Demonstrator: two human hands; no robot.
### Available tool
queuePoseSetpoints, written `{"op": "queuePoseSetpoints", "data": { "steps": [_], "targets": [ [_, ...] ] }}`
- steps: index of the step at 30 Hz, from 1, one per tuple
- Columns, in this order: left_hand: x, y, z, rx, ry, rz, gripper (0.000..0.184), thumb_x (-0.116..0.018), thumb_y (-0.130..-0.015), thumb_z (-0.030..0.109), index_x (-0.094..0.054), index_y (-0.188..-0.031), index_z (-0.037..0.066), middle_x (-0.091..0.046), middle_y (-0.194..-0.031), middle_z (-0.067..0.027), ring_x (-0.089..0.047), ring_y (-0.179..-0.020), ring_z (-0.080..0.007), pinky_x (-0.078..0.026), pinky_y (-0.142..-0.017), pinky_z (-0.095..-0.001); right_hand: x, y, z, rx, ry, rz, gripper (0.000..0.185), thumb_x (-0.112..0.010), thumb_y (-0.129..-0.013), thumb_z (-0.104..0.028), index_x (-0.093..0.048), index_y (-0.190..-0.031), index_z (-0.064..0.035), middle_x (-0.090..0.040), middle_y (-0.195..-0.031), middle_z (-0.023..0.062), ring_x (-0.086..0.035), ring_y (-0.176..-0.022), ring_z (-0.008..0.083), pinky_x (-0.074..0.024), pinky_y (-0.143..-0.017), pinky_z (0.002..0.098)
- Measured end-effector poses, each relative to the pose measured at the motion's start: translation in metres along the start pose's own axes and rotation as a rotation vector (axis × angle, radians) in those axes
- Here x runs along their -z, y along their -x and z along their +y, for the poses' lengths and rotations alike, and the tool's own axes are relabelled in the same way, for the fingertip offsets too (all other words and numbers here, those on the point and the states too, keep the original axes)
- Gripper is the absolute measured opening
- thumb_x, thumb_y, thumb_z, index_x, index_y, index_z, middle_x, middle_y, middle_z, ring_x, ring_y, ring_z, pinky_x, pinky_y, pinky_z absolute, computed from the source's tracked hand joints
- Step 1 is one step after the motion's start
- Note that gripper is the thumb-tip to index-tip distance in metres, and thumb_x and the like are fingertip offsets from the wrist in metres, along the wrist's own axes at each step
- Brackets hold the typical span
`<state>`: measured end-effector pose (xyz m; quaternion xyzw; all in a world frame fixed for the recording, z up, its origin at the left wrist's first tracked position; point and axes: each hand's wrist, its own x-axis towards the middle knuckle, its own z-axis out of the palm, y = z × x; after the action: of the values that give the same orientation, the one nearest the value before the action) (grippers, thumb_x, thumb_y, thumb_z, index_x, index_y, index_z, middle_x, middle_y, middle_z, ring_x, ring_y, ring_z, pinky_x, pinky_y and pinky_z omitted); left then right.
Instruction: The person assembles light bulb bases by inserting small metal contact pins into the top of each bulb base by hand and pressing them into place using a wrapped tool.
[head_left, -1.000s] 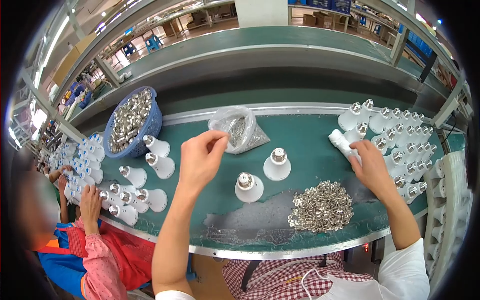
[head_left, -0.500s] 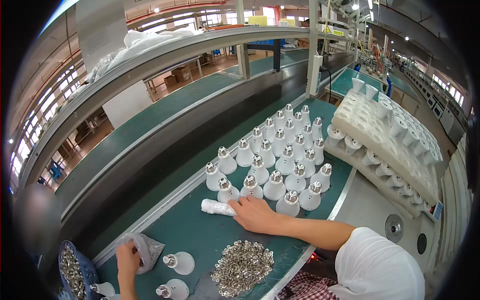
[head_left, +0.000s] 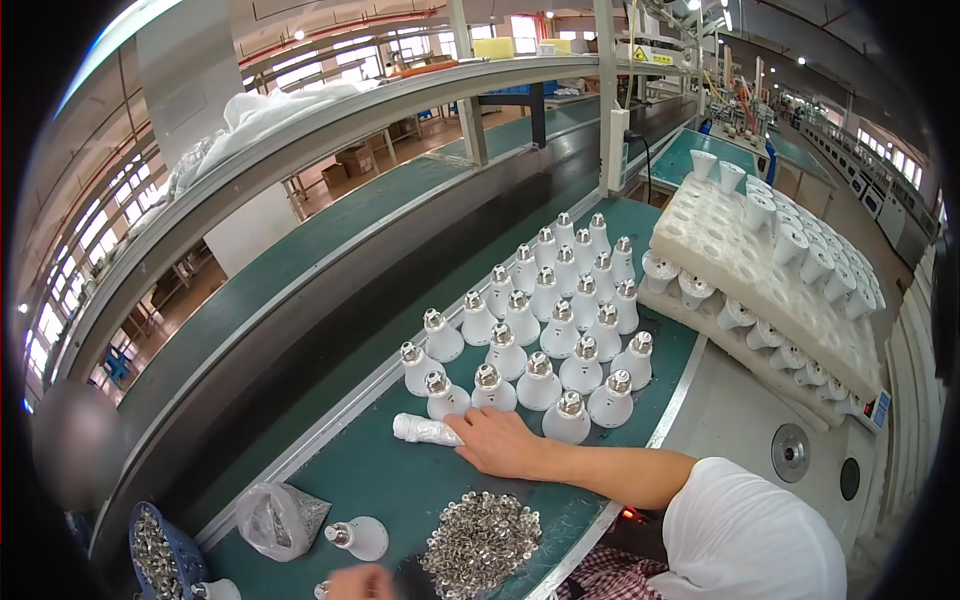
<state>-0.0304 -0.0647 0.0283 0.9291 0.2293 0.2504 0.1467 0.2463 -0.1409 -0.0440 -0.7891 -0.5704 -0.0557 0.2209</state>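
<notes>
My right hand (head_left: 500,443) rests low over the table, its fingers closed round the right end of a white, crinkled roll (head_left: 425,430). Just beyond it stand rows of white LED bulb bodies (head_left: 538,385) with their metal screw caps up. At the bottom edge, my left hand (head_left: 362,583) is smeared by motion, so its fingers cannot be read. Beside it a cap end of a bulb peeks out, and a bulb body (head_left: 368,540) lies on its side just above. To the right of that hand is a heap of small metal parts (head_left: 482,545).
A clear plastic bag (head_left: 282,520) of small parts sits at the table's left side, near a blue basket (head_left: 178,535) of metal pieces. Stacked foam trays (head_left: 700,225) with white cups stand at right. A dark conveyor channel (head_left: 350,330) runs behind the table's raised edge.
My left hand has come out of the plastic bag and moved right and down to the bottom edge. My right hand stays at the white roll; the view has shifted slightly.
</notes>
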Motion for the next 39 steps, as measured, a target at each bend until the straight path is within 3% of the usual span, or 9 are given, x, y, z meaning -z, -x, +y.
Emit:
{"op": "queuePoseSetpoints", "data": {
  "steps": [3,7,12,18,27,29,31,35,39],
  "targets": [
    [-0.030,0.016,0.009,0.035,0.154,-0.261,0.031,-0.068,-0.076,0.015,-0.059,-0.103,0.003,-0.058,-0.094,-0.0174,-0.056,-0.086,-0.0359,-0.045,-0.075,-0.0395,0.000,0.001,0.000,-0.014,0.002,-0.007,0.040,-0.063,-0.078,-0.020,-0.046,-0.111,-0.0036,-0.056,-0.086,0.0137,-0.059,-0.079,0.0304,-0.0498,-0.061,0.0407],
    [-0.051,0.024,-0.002,0.095,0.288,-0.293,0.022,-0.064,-0.079,0.013,-0.060,-0.097,0.000,-0.060,-0.091,-0.0180,-0.057,-0.082,-0.0360,-0.046,-0.073,-0.0397,-0.003,0.001,0.000,-0.003,-0.020,0.028,0.038,-0.064,-0.077,-0.019,-0.047,-0.106,-0.0016,-0.057,-0.087,0.0146,-0.060,-0.077,0.0316,-0.0502,-0.059,0.0413],
    [-0.053,0.023,-0.013,0.160,0.170,-0.336,0.012,-0.061,-0.080,0.009,-0.063,-0.087,-0.001,-0.063,-0.086,-0.0185,-0.060,-0.082,-0.0351,-0.047,-0.074,-0.0390,-0.004,0.002,0.001,-0.002,-0.018,0.046,0.038,-0.064,-0.077,-0.019,-0.047,-0.105,-0.0018,-0.056,-0.087,0.0147,-0.060,-0.078,0.0316,-0.0504,-0.059,0.0406],
    [-0.047,0.022,-0.011,0.150,0.223,-0.233,0.015,-0.064,-0.079,0.010,-0.064,-0.089,-0.001,-0.064,-0.087,-0.0172,-0.061,-0.080,-0.0324,-0.048,-0.072,-0.0364,-0.005,0.002,0.001,0.006,-0.026,0.059,0.037,-0.064,-0.076,-0.019,-0.048,-0.105,-0.0019,-0.056,-0.087,0.0148,-0.060,-0.077,0.0313,-0.0503,-0.059,0.0405],
    [-0.031,0.023,-0.008,0.313,0.192,-0.107,0.019,-0.061,-0.085,0.015,-0.064,-0.100,0.005,-0.065,-0.079,-0.0156,-0.065,-0.071,-0.0225,-0.050,-0.066,-0.0299,0.007,0.002,0.000,-0.063,-0.048,-0.027,0.035,-0.062,-0.078,-0.020,-0.048,-0.105,-0.0028,-0.057,-0.091,0.0166,-0.061,-0.078,0.0338,-0.0508,-0.060,0.0425],
    [-0.024,0.023,0.002,0.376,0.327,0.085,0.007,-0.067,-0.070,-0.002,-0.061,-0.074,-0.002,-0.062,-0.067,-0.0074,-0.055,-0.060,-0.0108,-0.043,-0.055,-0.0237,0.004,0.001,-0.004,-0.085,-0.045,-0.054,0.034,-0.060,-0.079,-0.022,-0.049,-0.106,-0.0037,-0.058,-0.092,0.0174,-0.062,-0.079,0.0341,-0.0513,-0.062,0.0436],
    [-0.002,0.018,0.002,0.311,0.236,0.097,0.008,-0.069,-0.071,-0.001,-0.061,-0.074,-0.002,-0.062,-0.068,-0.0071,-0.056,-0.064,-0.0088,-0.045,-0.059,-0.0221,0.000,0.000,-0.001,-0.098,-0.047,-0.066,0.034,-0.058,-0.079,-0.023,-0.049,-0.106,-0.0049,-0.058,-0.092,0.0167,-0.061,-0.081,0.0334,-0.0512,-0.064,0.0452],
    [0.022,0.007,-0.022,0.522,0.494,0.294,0.006,-0.064,-0.079,-0.001,-0.060,-0.083,-0.004,-0.063,-0.079,-0.0061,-0.057,-0.068,-0.0089,-0.047,-0.063,-0.0210,0.005,-0.001,-0.002,-0.044,-0.097,-0.058,0.038,-0.061,-0.078,-0.021,-0.048,-0.111,-0.0059,-0.056,-0.092,0.0148,-0.059,-0.080,0.0343,-0.0502,-0.064,0.0448],
    [0.026,-0.011,-0.031,0.562,0.539,0.358,0.006,-0.063,-0.081,0.000,-0.061,-0.085,-0.004,-0.064,-0.079,-0.0065,-0.058,-0.067,-0.0088,-0.047,-0.062,-0.0212,0.005,-0.002,-0.001,-0.027,-0.089,-0.021,0.041,-0.063,-0.079,-0.018,-0.047,-0.114,-0.0060,-0.054,-0.091,0.0153,-0.058,-0.079,0.0354,-0.0492,-0.064,0.0430]
  ]
}}
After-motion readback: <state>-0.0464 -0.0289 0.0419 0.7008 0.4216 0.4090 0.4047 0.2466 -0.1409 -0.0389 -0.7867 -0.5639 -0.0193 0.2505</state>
